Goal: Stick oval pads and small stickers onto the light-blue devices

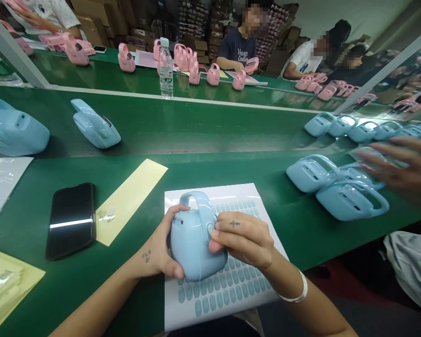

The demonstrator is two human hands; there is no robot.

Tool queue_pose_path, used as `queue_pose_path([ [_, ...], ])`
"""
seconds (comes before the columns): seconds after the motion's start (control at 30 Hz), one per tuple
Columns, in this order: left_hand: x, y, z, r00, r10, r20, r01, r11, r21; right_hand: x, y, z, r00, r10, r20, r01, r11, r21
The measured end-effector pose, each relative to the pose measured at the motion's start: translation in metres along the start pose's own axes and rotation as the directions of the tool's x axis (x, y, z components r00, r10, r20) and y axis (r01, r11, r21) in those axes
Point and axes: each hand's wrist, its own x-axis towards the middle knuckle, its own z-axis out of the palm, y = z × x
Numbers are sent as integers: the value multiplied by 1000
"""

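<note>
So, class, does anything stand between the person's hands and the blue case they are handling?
Nothing visible does: the left hand and right hand both grip the blue case directly, over the sticker sheet.

The blue shell (192, 241) near centre is smooth plastic with a soft gloss. The sticker sheet (182, 314) beneath looks like slick coated paper (its oval stickers (214, 292) matt). The phone (71, 219), left, is glossy black glass, and the green table (203, 164) has a dull, rubbery sheen.

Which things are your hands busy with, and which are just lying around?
Busy with: blue case, held by left hand and right hand; sheet of blue stickers under it.
Lying around: black phone, water bottle, yellow paper strip.
</note>
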Motion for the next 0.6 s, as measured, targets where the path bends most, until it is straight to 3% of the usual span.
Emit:
queue_pose_path([
  [0.2,-3,0,0,997,-25,-71,28,999,46,2,-5,0,994,92,-58,-95,994,-55],
  [0.37,-2,0,5,998,-19,-55,19,1000,1,-2,-4,0,999,26,-37,-27,999,-46],
  [0.6,-4,0,3,998,-7,-62,8,1000,7,-4,-6,1,997,73,-38,-74,997,-6],
])
